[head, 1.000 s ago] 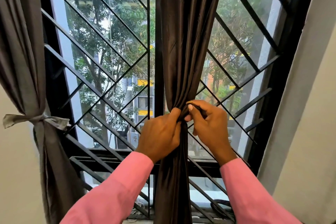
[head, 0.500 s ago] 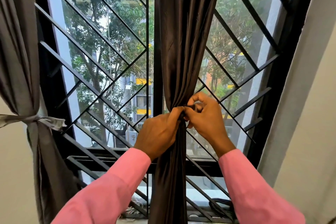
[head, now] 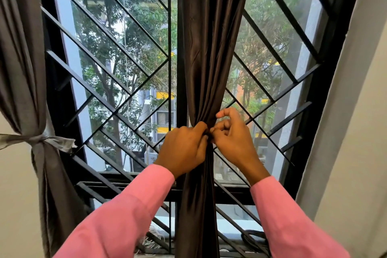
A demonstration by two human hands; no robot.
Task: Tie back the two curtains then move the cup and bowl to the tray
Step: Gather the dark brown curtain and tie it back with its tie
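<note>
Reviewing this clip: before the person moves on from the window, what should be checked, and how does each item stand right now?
1. Grey curtain tied back: ok, a grey tie is knotted around it.
2. Dark curtain gathered: ok, bunched where the left hand and right hand pinch it.
3. Dark curtain fastened: cannot tell, that spot is hidden under the hands.
4. Hands free: not ok, both grip the fabric.
5. Cup, bowl and tray located: cannot tell, none is in view.
</note>
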